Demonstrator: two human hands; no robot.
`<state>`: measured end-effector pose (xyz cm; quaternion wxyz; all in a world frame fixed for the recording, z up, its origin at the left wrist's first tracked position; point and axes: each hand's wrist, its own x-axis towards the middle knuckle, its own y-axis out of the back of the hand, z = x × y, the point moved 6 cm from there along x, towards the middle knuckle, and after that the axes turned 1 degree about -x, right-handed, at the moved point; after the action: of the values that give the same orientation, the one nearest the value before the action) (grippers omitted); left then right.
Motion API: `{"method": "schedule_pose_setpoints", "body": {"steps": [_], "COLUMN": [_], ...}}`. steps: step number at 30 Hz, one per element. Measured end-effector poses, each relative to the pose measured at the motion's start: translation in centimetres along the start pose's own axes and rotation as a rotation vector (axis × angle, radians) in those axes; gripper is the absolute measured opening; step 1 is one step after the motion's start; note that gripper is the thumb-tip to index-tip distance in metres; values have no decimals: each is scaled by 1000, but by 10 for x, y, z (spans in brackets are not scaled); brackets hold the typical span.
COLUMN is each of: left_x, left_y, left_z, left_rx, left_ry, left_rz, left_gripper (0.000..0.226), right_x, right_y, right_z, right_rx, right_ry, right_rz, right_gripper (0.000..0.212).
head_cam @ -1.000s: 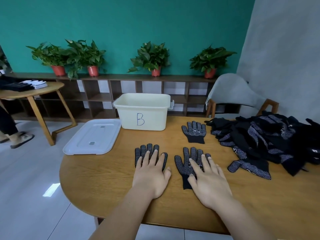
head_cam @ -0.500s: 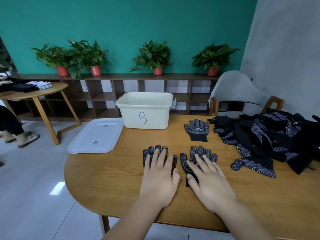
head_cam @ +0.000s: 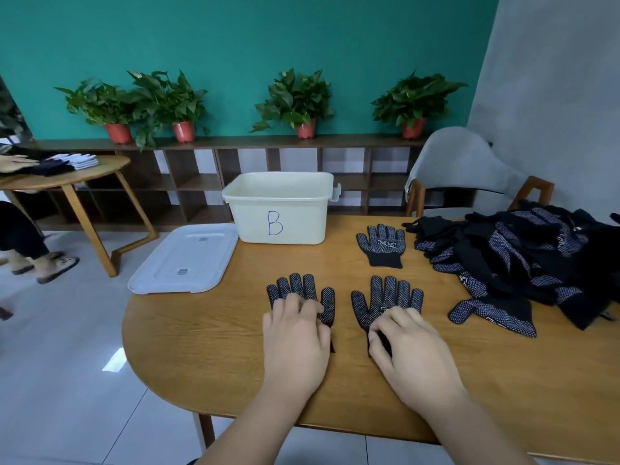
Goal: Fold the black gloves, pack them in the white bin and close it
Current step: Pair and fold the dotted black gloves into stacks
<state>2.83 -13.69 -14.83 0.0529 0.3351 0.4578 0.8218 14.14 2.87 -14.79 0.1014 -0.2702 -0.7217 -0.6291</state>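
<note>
Two items sit at the left: the lid [head_cam: 184, 260], off and lying on the table [head_cam: 201, 347], and just beside it the open white bin [head_cam: 278, 209], contents hidden. Centre: the left hand [head_cam: 295, 344] rests on the left glove [head_cam: 302, 290], fingers curled and close together; grip not determinable. The right hand [head_cam: 412, 350] pinches the cuff of the right glove [head_cam: 385, 297]. Further right lie a spare glove [head_cam: 380, 245] and the unfolded pile [head_cam: 523, 256]. Judged step: first fold starting. Next: lift each cuff and lay it squarely over the glove's fingertip end.
</note>
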Motion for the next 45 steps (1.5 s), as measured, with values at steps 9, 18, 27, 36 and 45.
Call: {"method": "schedule_pose_setpoints", "body": {"steps": [9,18,27,36,45], "left_x": [3,1,8,7,8], "left_y": [-4,9,-13,-31,-29], "left_z": [-14,4,35,39,37], "left_rx": [-100,-531,-344,-196,-232], "left_ry": [152,48,-14,-96,-90], "left_rz": [-126,-68,-17,-182,-209], "left_gripper": [9,2,26,45,44], "right_x": [-1,4,2,3,37], "right_y": [-3,3,13,21,95], "right_z": [6,6,29,39,38], "right_rx": [-7,194,461,746,832], "right_ry": [-59,-21,-284,-421,-283], "right_rz": [1,-26,28,140,69], "right_gripper": [15,51,16,19,17]}}
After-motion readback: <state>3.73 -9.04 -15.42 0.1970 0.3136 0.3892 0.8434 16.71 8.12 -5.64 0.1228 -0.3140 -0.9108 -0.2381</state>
